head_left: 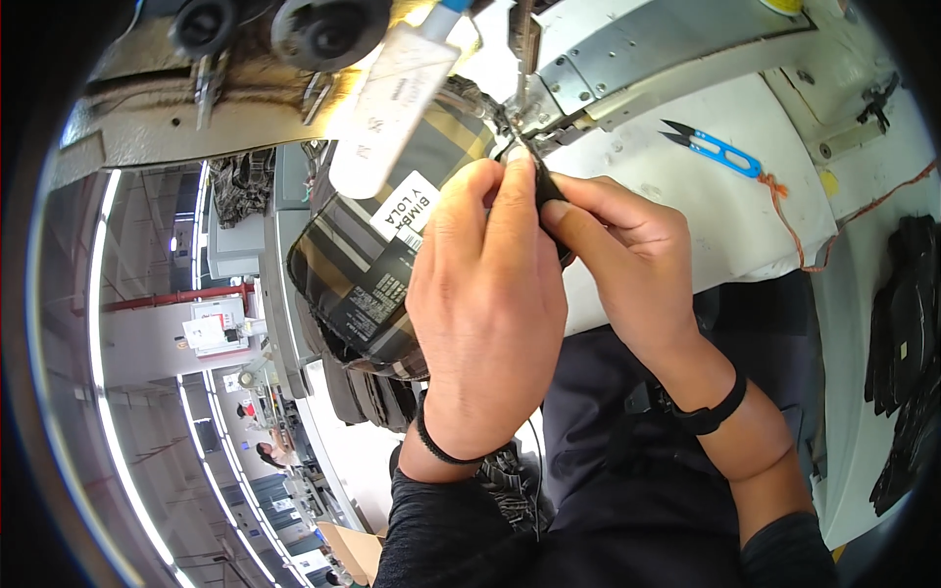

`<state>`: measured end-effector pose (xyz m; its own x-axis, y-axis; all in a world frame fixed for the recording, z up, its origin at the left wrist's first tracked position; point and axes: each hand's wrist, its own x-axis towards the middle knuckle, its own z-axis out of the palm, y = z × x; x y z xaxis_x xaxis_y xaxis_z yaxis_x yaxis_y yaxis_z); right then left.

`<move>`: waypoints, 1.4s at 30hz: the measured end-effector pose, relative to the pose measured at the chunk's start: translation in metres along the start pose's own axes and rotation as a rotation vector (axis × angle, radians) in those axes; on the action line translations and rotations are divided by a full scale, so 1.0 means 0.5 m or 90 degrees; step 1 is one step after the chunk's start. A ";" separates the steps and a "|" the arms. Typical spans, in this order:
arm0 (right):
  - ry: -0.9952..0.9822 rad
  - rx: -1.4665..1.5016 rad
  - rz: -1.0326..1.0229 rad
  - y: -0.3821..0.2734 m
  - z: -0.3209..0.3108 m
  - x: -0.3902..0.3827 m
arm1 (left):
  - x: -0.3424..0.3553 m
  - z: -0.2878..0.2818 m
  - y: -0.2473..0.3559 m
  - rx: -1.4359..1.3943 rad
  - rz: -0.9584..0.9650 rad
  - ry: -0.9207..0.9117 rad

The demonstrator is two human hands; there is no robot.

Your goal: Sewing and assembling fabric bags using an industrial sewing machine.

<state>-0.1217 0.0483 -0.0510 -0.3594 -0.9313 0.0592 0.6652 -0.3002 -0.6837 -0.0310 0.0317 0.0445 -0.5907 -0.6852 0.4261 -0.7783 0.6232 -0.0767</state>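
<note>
Near the needle bar, the left hand and right hand together pinch the plaid cloth, which spreads to the bar's left. The left hand partly hides it; the pinched edge is unclear.

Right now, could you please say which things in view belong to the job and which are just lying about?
Seemingly part of the job:
plaid fabric piece, partly behind the left hand
black fabric, pinched in the right hand
sewing machine

Apparently just lying about:
blue thread snips
dark fabric pieces, far right
</note>
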 end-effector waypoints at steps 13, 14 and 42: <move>0.002 0.032 0.046 -0.004 0.003 0.030 | 0.024 0.012 -0.003 0.019 -0.019 0.067; 0.003 0.038 0.033 -0.004 0.004 0.033 | 0.026 0.015 -0.004 0.017 -0.018 0.067; -0.015 -0.207 -0.032 -0.019 -0.016 0.022 | 0.083 -0.004 -0.200 0.085 0.424 0.125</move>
<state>-0.1373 0.0428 -0.0496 -0.3691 -0.9224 0.1134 0.4022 -0.2685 -0.8753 0.0228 -0.0582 0.0717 -0.9107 -0.0850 0.4042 -0.2911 0.8262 -0.4823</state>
